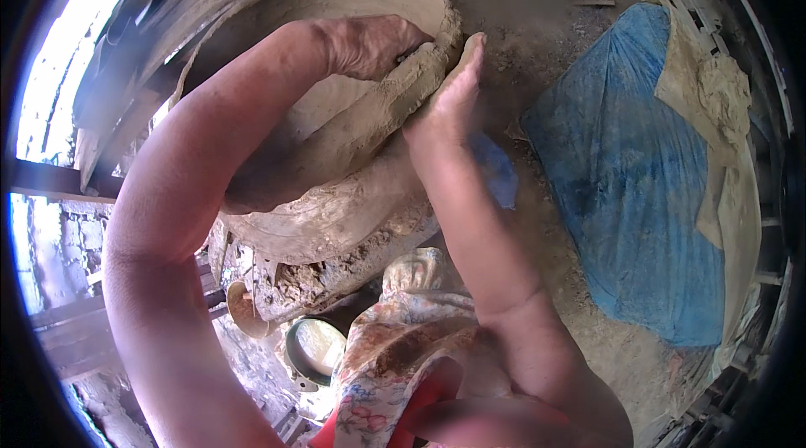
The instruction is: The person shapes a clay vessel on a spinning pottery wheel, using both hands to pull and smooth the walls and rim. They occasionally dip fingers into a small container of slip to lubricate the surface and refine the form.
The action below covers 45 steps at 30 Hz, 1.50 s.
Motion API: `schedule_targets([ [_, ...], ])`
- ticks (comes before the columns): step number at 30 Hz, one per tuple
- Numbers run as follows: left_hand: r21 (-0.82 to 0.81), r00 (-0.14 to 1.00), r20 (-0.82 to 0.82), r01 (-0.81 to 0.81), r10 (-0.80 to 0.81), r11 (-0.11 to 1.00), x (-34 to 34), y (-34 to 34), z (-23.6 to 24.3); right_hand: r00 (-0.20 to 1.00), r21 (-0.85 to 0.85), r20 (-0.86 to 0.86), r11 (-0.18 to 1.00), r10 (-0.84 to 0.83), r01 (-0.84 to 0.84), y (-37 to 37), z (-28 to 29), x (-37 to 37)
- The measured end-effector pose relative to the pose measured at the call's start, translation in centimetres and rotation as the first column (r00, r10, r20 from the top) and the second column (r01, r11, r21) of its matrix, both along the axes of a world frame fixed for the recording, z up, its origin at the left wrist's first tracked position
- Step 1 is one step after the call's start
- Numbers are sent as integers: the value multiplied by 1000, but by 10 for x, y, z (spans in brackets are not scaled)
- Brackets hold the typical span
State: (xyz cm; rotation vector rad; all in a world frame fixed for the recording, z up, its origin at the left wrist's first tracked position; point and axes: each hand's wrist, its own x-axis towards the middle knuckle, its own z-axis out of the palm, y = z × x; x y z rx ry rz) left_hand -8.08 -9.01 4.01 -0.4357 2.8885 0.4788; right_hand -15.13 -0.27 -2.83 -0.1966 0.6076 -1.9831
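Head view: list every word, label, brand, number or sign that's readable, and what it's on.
None readable.
No lettering shows on the clay vessel, blue tarp or green-rimmed container.
The floral-print cloth shows pattern, no readable text.
Blurred edges: cannot tell.

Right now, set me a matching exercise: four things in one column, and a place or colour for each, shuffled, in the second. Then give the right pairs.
Things
1. Left hand
2. Right hand
3. Large sheet
4. Round container

Places and colours
A. Blue, at the right of the picture
B. At the outer side of the clay vessel
C. Dark-rimmed and pale inside, low in the picture
D. At the inner side of the clay vessel

Right pairs: 1-D; 2-B; 3-A; 4-C
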Motion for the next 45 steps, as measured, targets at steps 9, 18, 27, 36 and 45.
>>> schedule_targets([
  [9, 124, 984, -143, 125, -107, 984, 57, 19, -3, 985, -9, 46, 986, 168, -168, -10, 5, -5],
  [18, -133, 932, -128, -356, 340, 925, 38, -9, 13, 983, 115, 51, 977, 177, -181, -33, -14, -14],
  [27, -404, 942, 133, -232, 308, 885, -35, 6, 37, 980, 88, 97, 979, 176, -184, -17, 0, -10],
  [36, -234, 990, -90, -131, 113, 963, -22, 13, 56, 966, -25, 121, 973, 230, -228, -11, 0, -17],
  [45, 498, 906, -146, -279, 397, 821, 0, -11, 28, 979, 112, -111, 981, 173, -161, -19, -3, -19],
])
